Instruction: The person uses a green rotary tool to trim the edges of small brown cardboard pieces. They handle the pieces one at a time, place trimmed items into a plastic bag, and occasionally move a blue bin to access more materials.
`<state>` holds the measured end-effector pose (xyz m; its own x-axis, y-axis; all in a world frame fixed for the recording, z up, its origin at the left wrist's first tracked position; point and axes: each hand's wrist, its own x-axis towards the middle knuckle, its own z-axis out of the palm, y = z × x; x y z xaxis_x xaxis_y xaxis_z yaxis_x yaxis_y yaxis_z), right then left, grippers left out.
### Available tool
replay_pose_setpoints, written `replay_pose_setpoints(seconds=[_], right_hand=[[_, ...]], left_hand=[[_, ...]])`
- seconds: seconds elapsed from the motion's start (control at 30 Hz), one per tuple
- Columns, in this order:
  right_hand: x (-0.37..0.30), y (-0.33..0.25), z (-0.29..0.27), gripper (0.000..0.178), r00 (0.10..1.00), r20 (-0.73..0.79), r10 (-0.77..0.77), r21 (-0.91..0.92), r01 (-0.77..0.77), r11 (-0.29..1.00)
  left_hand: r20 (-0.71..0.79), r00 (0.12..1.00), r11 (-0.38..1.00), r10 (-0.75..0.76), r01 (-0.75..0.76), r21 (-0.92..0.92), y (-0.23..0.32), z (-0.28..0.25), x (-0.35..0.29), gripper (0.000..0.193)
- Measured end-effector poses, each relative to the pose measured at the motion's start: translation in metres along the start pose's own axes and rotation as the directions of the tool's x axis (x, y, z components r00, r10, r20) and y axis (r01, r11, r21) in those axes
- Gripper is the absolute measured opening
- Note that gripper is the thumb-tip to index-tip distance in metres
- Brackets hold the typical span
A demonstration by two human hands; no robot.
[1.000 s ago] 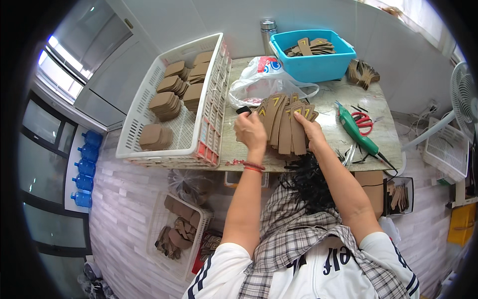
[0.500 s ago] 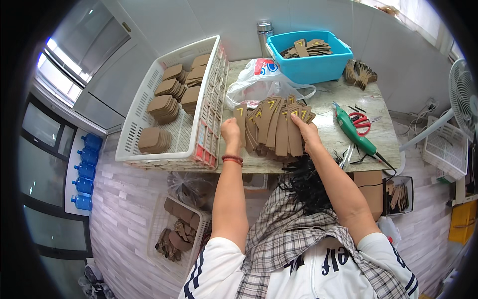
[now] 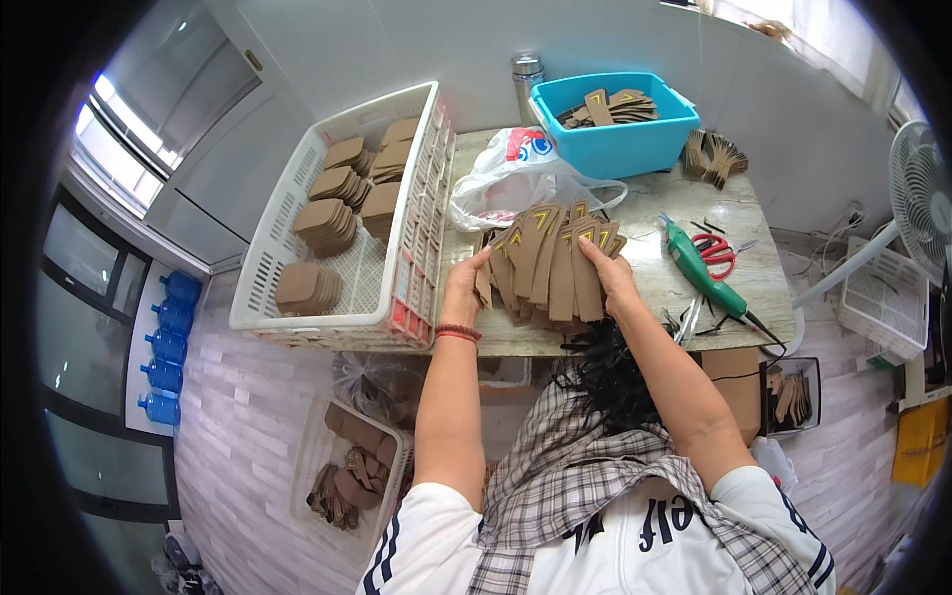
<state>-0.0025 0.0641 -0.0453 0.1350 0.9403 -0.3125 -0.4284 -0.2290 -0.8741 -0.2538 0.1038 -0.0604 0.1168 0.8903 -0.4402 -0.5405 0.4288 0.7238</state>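
A fanned bundle of flat brown strips with yellow angled marks (image 3: 547, 263) lies at the table's near edge, between my two hands. My left hand (image 3: 464, 281) grips the bundle's left edge, its thumb stretched along the outer strips. On the other side, my right hand (image 3: 609, 278) holds the bundle, thumb laid over the top strips and its other fingers hidden. Beyond the bundle sits a crumpled white plastic bag (image 3: 496, 188). Some black frayed material (image 3: 605, 372) hangs just below the table edge, near my right forearm.
A white crate (image 3: 415, 248) with stacked brown pieces stands left. At the back are a steel flask (image 3: 527, 84), a blue bin (image 3: 620, 144) of strips and another strip bundle (image 3: 716, 159). A green corded tool (image 3: 699, 270) and red-handled scissors (image 3: 716, 258) lie right.
My left hand has opened from a curled grip and moved its thumb against the bundle's left side. The leftmost strip now sits closer to the rest. My right hand stays on the bundle.
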Motion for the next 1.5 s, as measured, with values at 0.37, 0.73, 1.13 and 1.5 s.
replay_pose_setpoints(seconds=[0.37,0.73,1.13,1.5], right_hand=[[-0.007,-0.008,0.008,0.052,0.995,-0.027,0.095,0.048,-0.093,0.994],[-0.014,-0.012,0.02,0.053,0.994,-0.012,0.108,0.087,-0.106,0.991],[-0.013,-0.002,0.024,0.056,0.991,0.022,0.134,0.197,-0.136,0.971],[-0.044,0.011,0.014,0.052,0.988,0.012,0.154,0.175,-0.153,0.973]], left_hand=[[-0.023,0.98,0.903,0.198,-0.173,0.393,-0.008,0.037,-0.034,0.07],[-0.084,0.967,0.941,0.242,-0.213,0.265,-0.033,0.032,-0.012,0.042],[0.03,0.992,0.991,0.12,-0.122,0.058,-0.029,0.055,-0.039,0.038],[0.047,0.979,0.98,0.196,-0.195,-0.027,-0.045,0.066,-0.081,0.051]])
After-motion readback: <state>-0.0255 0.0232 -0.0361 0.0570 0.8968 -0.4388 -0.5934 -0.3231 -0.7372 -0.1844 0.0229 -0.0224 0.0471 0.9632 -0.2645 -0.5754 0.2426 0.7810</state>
